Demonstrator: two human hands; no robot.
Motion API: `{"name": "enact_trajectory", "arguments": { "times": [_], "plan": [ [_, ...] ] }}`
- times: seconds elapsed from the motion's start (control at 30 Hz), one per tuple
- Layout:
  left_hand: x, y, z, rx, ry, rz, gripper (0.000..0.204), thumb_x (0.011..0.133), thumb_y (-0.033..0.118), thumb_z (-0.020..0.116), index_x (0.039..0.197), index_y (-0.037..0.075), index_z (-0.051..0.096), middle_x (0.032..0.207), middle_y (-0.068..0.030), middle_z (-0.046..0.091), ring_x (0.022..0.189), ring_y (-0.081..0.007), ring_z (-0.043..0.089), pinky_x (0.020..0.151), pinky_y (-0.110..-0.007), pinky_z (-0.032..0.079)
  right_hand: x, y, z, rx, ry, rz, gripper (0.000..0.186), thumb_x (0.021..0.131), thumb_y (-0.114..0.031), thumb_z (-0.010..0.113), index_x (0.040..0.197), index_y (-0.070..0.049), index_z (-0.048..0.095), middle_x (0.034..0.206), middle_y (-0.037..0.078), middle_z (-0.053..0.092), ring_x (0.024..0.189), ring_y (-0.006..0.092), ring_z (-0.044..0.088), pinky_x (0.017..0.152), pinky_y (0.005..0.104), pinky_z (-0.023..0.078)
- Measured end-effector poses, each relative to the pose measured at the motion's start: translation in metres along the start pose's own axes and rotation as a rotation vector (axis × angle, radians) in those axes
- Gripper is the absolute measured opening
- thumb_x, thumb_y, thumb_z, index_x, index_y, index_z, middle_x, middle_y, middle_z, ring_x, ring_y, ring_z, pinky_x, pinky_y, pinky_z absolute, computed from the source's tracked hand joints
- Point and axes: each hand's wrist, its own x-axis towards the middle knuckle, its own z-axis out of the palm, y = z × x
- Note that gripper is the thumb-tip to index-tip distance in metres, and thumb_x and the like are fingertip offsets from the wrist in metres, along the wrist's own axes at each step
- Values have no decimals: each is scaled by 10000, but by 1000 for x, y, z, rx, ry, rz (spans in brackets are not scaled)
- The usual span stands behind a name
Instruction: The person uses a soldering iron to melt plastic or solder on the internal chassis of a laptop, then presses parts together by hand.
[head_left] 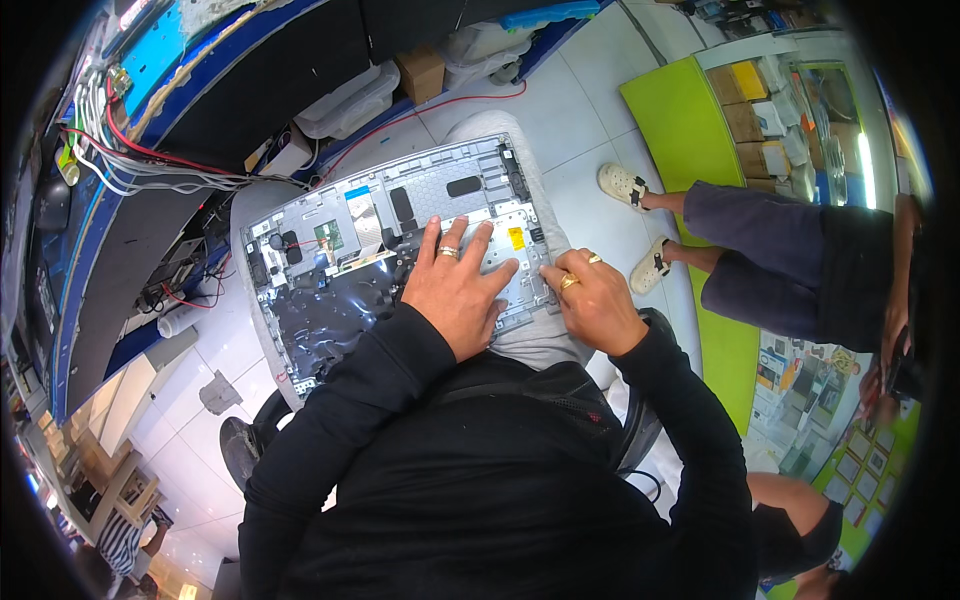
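Both hands press flat rather than clamp: the left hand (455, 290), fingers spread and a ring on one, lies palm-down on the lower middle of an opened laptop base (385, 250), while the right hand (595, 300), also ringed, has its fingers curled together at the base's lower right corner, fingertips on the edge; whether anything small is pinched there cannot be told. The laptop base rests upturned across the seated person's lap on grey trousers (535, 345), its silver frame, dark lower-left panel and small green circuit board (328, 236) exposed. A yellow sticker (516, 238) sits just beyond the left fingertips. Work of this kind seems best done with the left palm steadying the shell evenly while the right fingers move lightly along the edge, without flexing the thin frame or snagging the flat cables near the board. Beyond the base, on the white tiled floor (590, 120), lie a red wire (440, 108) and clear plastic tubs (350, 100). To its right stands another person in white sandals (625, 185), beside a lime-green counter (680, 130).
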Motion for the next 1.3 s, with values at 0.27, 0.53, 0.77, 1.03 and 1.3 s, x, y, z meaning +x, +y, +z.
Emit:
{"name": "enact_trajectory", "arguments": {
  "times": [0.27,0.53,0.77,1.03,1.3],
  "plan": [
    [0,2,-1,-7,10,3,468,882,276,756,1338,190,693,1493,-238,523,1421,-468,445,1233,-639,227,8,-13,0,250,38,450,255,886,-127,766,1076,31,703,995,159,695,933,352,669,837,434,533],
    [10,12,-5,-7,9,3,451,879,289,764,1319,205,712,1475,-231,535,1401,-468,460,1221,-648,242,5,-7,-5,305,60,588,278,877,-138,780,1068,46,700,993,172,716,951,333,679,849,428,531],
    [26,18,-13,-1,9,13,418,897,221,742,1315,214,717,1438,-208,556,1362,-441,499,1210,-653,256,-30,-17,-38,453,26,814,237,934,-158,745,1049,42,690,983,170,711,857,280,691,743,376,553],
    [72,-31,-51,191,263,-144,455,932,216,718,1349,58,628,1302,-187,623,1216,-398,599,1152,-568,373,-66,-27,-56,1863,-304,1178,417,1080,-219,614,1357,77,516,1334,237,627,1116,275,713,880,348,602],
    [87,-87,-87,-123,-248,-328,366,1060,303,574,1154,-30,693,1031,-243,742,1025,-423,702,919,-477,529,-57,-46,-47,2341,-341,1114,423,1090,-183,582,1394,93,483,1408,277,533,1344,381,568,1135,493,480]
  ]
}}
